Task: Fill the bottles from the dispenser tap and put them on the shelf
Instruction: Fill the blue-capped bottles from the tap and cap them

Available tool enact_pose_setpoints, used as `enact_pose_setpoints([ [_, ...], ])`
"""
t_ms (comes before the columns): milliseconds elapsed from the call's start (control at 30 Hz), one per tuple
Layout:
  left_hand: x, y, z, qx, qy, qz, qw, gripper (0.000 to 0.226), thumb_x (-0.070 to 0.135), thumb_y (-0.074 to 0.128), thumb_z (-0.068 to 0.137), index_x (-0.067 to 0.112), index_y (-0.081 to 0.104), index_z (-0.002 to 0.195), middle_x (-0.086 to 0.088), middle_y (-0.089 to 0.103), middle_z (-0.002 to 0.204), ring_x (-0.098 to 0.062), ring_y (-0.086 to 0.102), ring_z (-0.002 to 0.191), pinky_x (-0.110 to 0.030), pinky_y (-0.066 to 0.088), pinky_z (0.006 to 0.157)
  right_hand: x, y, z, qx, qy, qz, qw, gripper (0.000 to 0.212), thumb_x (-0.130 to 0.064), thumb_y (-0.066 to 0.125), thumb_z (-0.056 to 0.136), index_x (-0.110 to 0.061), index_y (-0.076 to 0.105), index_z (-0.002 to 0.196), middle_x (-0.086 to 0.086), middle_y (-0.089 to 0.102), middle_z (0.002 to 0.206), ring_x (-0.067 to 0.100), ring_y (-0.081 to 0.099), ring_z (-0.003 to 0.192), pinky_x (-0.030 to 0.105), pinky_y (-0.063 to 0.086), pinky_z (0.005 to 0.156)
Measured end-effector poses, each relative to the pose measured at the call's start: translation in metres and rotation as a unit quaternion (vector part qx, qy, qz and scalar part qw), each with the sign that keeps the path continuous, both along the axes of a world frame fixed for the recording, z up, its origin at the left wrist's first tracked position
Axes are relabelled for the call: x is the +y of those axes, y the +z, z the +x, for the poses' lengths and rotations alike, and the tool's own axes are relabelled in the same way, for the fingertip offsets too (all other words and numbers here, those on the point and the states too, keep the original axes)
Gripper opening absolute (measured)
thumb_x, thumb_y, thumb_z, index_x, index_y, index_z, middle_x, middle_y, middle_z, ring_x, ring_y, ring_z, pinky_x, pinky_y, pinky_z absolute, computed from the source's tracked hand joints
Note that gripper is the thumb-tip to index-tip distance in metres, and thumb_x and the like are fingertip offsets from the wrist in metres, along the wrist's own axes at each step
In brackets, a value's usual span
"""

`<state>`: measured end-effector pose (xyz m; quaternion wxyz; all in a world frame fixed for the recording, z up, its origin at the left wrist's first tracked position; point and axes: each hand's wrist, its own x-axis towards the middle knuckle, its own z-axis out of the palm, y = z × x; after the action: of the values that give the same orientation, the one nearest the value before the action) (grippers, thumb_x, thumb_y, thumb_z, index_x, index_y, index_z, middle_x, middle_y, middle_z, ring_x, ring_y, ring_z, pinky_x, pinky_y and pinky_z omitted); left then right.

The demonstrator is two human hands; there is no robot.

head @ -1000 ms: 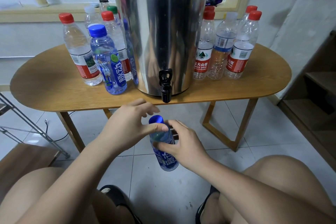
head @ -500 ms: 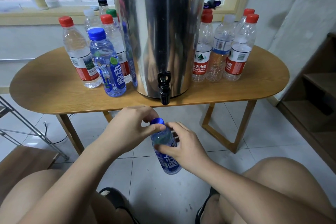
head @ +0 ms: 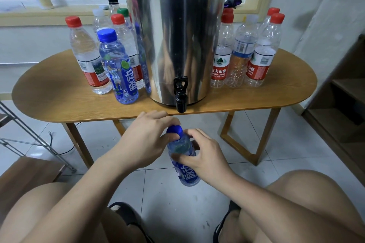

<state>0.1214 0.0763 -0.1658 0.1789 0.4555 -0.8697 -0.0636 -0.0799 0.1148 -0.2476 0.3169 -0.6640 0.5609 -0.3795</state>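
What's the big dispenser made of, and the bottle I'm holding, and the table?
Dispenser: probably stainless steel, polished; it shows mirror-like reflections. Bottle: clear bluish plastic, see-through; its cap looks like opaque blue plastic. Table: wood or veneer, matte, grain showing.

Left hand (head: 146,140) now over blue cap (head: 174,130)

One dispenser (head: 177,35), one table (head: 276,100), about thirteen bottles (head: 87,59).

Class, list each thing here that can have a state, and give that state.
Held bottle, capped, in the air, gripped by right hand.
Cap, on the bottle, pinched by left hand.
Tap, no water running.
Left bottles, capped, upright on table.
Right bottles, capped, upright, look empty.
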Motion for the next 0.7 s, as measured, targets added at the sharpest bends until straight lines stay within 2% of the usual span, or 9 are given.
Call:
enact_pose_setpoints([
  [133, 0.001, -0.001, 0.001, 0.005, -0.020, 0.007, 1.000, 0.028, 0.029, 0.067, 0.106, 0.030, 0.068, 0.134, 0.012, 0.064, 0.120, -0.012, 0.052, 0.111, -0.026, 0.032, 0.086, 0.000, 0.000, 0.000, -0.005, 0.002, -0.002, 1.000, 0.061, -0.053, 0.090, 0.082, -0.037, 0.060, 0.132, -0.023, 0.066, 0.124, 0.000, 0.064, 0.114, 0.024, 0.060, 0.090],
  [267, -0.002, -0.005, 0.004, 0.034, -0.038, 0.038, 0.998, 0.031, 0.022, 0.068, 0.106, 0.030, 0.069, 0.136, 0.013, 0.063, 0.123, -0.010, 0.053, 0.116, -0.010, 0.037, 0.087, 0.000, 0.001, -0.002, -0.003, 0.007, 0.004, 1.000, 0.060, -0.052, 0.090, 0.081, -0.037, 0.060, 0.131, -0.022, 0.067, 0.123, 0.002, 0.065, 0.113, 0.032, 0.063, 0.091],
  [333, -0.004, -0.007, 0.007, 0.055, -0.039, 0.050, 0.996, 0.032, 0.025, 0.070, 0.105, 0.033, 0.069, 0.136, 0.017, 0.066, 0.126, -0.006, 0.057, 0.119, -0.017, 0.045, 0.093, 0.000, 0.003, -0.004, -0.005, 0.007, 0.005, 1.000, 0.059, -0.051, 0.090, 0.081, -0.036, 0.061, 0.130, -0.022, 0.067, 0.123, 0.001, 0.065, 0.113, 0.034, 0.062, 0.092],
  [400, -0.004, -0.009, 0.013, 0.119, -0.036, 0.066, 0.990, 0.037, 0.034, 0.074, 0.102, 0.036, 0.069, 0.138, 0.023, 0.070, 0.129, 0.000, 0.062, 0.123, -0.028, 0.053, 0.100, -0.001, 0.005, -0.006, -0.011, 0.008, -0.001, 1.000, 0.058, -0.051, 0.089, 0.081, -0.036, 0.062, 0.131, -0.021, 0.067, 0.124, 0.000, 0.064, 0.115, 0.032, 0.060, 0.092],
  [500, -0.002, -0.011, 0.018, 0.273, -0.010, 0.111, 0.955, 0.040, 0.039, 0.074, 0.099, 0.032, 0.069, 0.139, 0.020, 0.075, 0.127, -0.002, 0.068, 0.125, -0.031, 0.056, 0.103, -0.003, 0.011, -0.009, -0.022, 0.002, -0.010, 1.000, 0.058, -0.051, 0.087, 0.085, -0.037, 0.062, 0.135, -0.025, 0.066, 0.126, -0.007, 0.060, 0.118, 0.013, 0.052, 0.089],
  [600, -0.003, -0.012, 0.022, 0.390, 0.034, 0.159, 0.906, 0.026, 0.028, 0.070, 0.103, 0.022, 0.072, 0.128, 0.007, 0.078, 0.125, -0.011, 0.071, 0.122, -0.043, 0.057, 0.107, -0.007, 0.015, -0.014, -0.031, -0.013, -0.003, 0.999, 0.060, -0.053, 0.086, 0.086, -0.039, 0.059, 0.138, -0.031, 0.064, 0.127, -0.014, 0.056, 0.119, 0.005, 0.047, 0.081],
  [700, -0.008, -0.023, 0.027, 0.397, 0.050, 0.213, 0.892, 0.029, 0.015, 0.073, 0.103, 0.024, 0.069, 0.130, 0.003, 0.078, 0.124, -0.016, 0.072, 0.121, -0.050, 0.057, 0.109, -0.009, 0.016, -0.018, -0.044, -0.022, -0.008, 0.999, 0.062, -0.052, 0.087, 0.085, -0.036, 0.061, 0.139, -0.026, 0.067, 0.128, -0.011, 0.059, 0.118, 0.004, 0.049, 0.080],
])
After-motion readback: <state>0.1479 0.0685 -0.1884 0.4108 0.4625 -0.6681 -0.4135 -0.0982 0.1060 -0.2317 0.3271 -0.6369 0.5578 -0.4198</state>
